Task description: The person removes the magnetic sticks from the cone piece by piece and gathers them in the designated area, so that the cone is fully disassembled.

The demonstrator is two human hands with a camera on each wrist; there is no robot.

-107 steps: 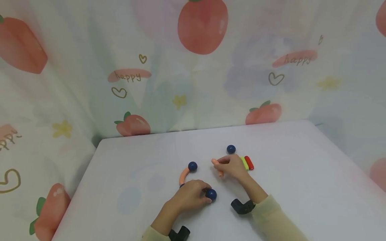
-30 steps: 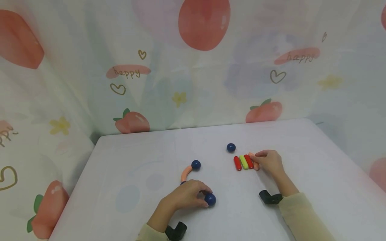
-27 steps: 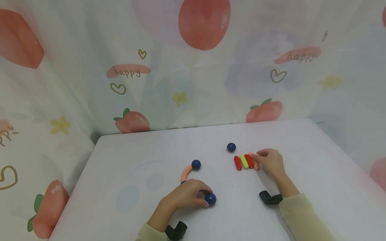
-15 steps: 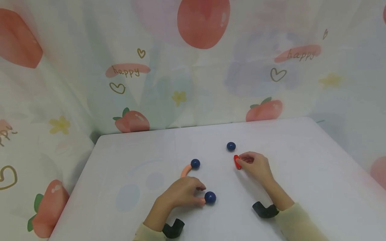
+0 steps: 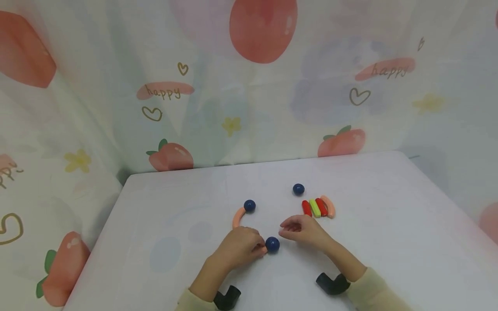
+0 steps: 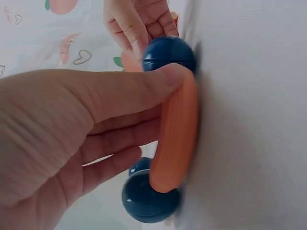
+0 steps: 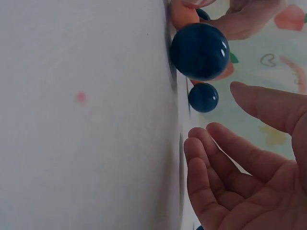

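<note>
Balls of dark blue number three in the head view, plus a fourth seen only from the left wrist. Leftmost on the white worktop [image 5: 163, 207] lies the far curved orange piece [image 5: 237, 217], arching from its blue ball [image 5: 249, 205] down toward the left hand [image 5: 239, 247]. That far ball sits at the arc's upper end.

The left hand rests palm down, knuckles up, with its forearm running back to a pale yellow sleeve [image 5: 190, 301]. Its thumb and fingers curl round a second curved orange piece [image 6: 176, 139], pressed against the worktop. In the left wrist view this piece's long axis runs between the near blue ball [image 6: 169, 53] at the thumb tip and the hidden blue ball [image 6: 149, 201] at its other end. In the head view the near ball pokes out to the right of the fingertips, so the piece points toward the right hand.

The right hand [image 5: 301, 230] hovers just right of that ball, fingers loosely bent and spread, palm turned inward, gripping nothing; the right wrist view shows its fingers apart and clear of the ball. The two hands are near each other but not touching.

Farther right and back, a lone blue ball [image 5: 298, 188] sits beside four short sticks [image 5: 318, 207] lying side by side: red, yellow-green, red, orange.
</note>
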